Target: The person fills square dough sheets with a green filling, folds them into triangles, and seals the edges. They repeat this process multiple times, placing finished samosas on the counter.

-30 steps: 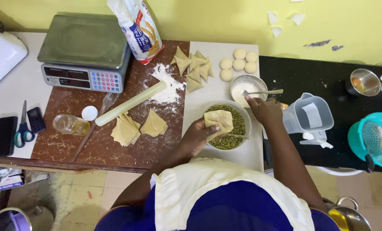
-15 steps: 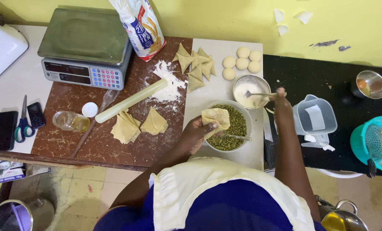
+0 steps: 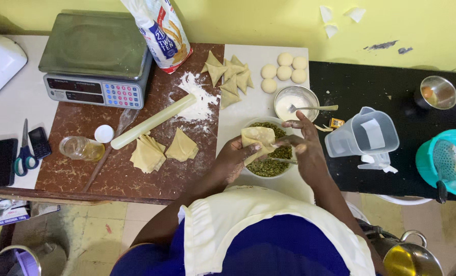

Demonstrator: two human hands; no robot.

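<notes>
A person stands at a worktop, both hands raised over a white bowl of green filling (image 3: 269,162), the landmark here. Left of the bowl lies a brown board (image 3: 136,168) with a pale rolling pin (image 3: 154,121) and stacked pastry sheets (image 3: 147,153). Beyond the bowl sit folded triangular pastries (image 3: 230,79), dough balls (image 3: 284,71) and a small metal bowl of white paste (image 3: 295,102). Directly above the filling bowl, the left hand (image 3: 233,161) clasps a folded pastry pocket (image 3: 258,138) from below. The right hand (image 3: 304,145) pinches the pocket's right edge with its fingertips.
</notes>
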